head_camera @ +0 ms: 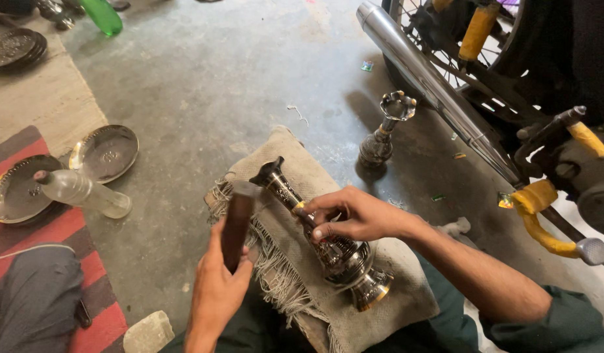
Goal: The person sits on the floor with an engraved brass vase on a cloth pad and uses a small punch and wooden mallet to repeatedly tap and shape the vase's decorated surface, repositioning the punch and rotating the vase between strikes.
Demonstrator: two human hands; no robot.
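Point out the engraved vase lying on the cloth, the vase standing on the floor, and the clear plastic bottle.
Engraved vase [341, 258], head view, on its bulging body.
Standing vase [378, 145], head view, on its lower body.
Clear plastic bottle [86, 193], head view, on its middle.

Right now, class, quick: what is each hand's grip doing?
Left hand: grip closed around a dark wooden handle.
Right hand: grip closed on the engraved metal vase lying on the cloth pad.
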